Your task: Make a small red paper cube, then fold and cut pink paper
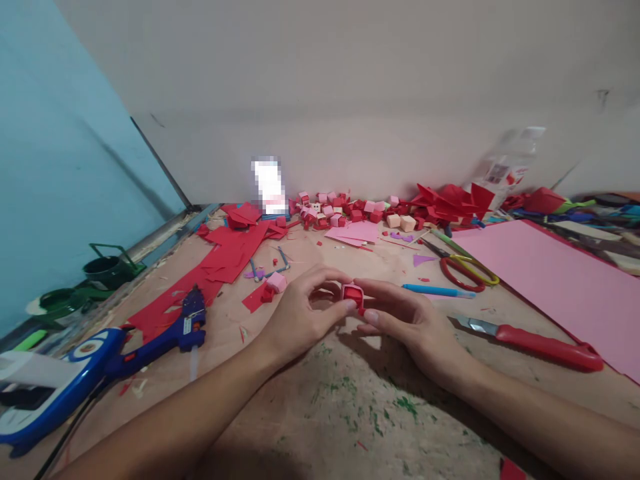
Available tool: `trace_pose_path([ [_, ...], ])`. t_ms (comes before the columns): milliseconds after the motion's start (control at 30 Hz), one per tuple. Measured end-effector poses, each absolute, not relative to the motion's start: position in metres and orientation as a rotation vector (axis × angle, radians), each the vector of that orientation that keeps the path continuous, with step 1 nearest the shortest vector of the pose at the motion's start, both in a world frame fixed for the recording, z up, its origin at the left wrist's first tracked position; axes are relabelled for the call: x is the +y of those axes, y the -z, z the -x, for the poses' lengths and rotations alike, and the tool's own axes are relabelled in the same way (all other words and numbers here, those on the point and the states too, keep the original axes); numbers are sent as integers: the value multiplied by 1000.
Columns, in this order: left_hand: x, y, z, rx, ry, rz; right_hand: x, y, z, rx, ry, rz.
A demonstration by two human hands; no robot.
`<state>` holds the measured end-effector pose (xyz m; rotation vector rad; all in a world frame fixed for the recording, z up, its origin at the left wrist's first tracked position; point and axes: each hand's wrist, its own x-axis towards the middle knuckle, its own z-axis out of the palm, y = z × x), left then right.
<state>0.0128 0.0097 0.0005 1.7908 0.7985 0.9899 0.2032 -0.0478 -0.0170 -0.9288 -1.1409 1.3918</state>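
Observation:
A small red and pink paper cube [353,294] is pinched between my two hands, just above the table. My left hand [313,303] grips its left side with thumb and forefinger. From the right, my right hand [407,317] closes thumb and fingers on the other side. The cube's near face looks open, with red inside and a pink rim. Left of my left hand, another pink cube [277,283] sits beside a small red paper piece [257,298]. A blue pen [438,291] lies just beyond my right hand.
A blue glue gun [187,327] and a blue-white tape dispenser [60,387] stand left. Red paper [230,250] lies behind. Several small cubes [345,208] line the wall near a lit phone [270,187]. Scissors [463,267], a red-handled cutter [545,345] and pink paper [545,273] lie right.

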Motion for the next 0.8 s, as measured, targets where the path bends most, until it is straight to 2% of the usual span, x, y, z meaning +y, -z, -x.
trace_pose_path([
  [367,6,-1,-14,762,-968,-1789,-46,15,-198,-1218,-1200,1138],
  [800,4,0,-16,704,-953,-1809,-48,16,-198,-1254,-1061,1182],
])
